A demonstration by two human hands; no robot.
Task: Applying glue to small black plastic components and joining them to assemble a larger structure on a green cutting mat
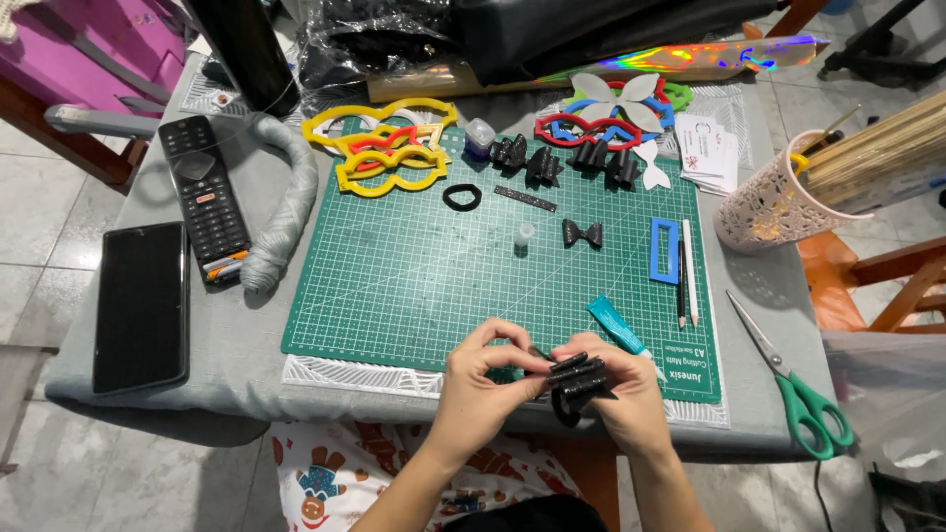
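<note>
A green mat (pixel 414 266) covered the table (pixel 118 414), with yellow cutouts (pixel 379 148) and finished bows (pixel 581 232) farther back. At its near edge both hands pinched a folded black bow (pixel 579 382). The left hand (pixel 483 389) gripped with thumb and fingers closed; the right hand (pixel 631 394) wrapped it from behind. The folding looked midway, calling for a steady pinch at the centre.

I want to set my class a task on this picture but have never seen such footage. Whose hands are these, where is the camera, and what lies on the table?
There is no machine: a camera worn on a person's head looks down at their bare hands. The left hand and right hand together pinch a folded black bow over a green cutting mat. On the mat lie yellow frames, a small black bow and a teal tube. Beside it lie green-handled scissors, a remote control and a dark phone.
</note>
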